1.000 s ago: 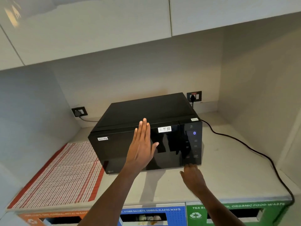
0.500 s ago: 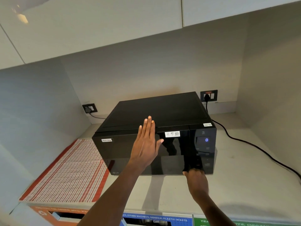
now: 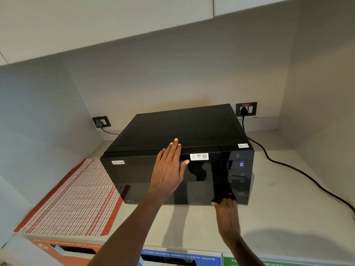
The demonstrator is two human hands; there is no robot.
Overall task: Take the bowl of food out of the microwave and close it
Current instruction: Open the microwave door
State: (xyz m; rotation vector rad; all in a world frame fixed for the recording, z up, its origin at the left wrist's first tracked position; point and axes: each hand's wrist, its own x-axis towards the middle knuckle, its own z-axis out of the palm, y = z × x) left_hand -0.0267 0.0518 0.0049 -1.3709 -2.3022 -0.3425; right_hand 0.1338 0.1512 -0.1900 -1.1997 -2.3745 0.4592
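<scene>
My right hand (image 3: 227, 213), nearest, curls its fingertips at the lower edge of the glossy black microwave (image 3: 178, 169) door, probably to pull it open. My left hand (image 3: 169, 169) lies flat and open, holding nothing, bracing the door. The bowl is unseen, presumably inside.

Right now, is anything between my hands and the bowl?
Yes: the microwave's shut door. Your left hand lies flat on it, your right hand is at its lower right corner. The bowl isn't visible.
</scene>
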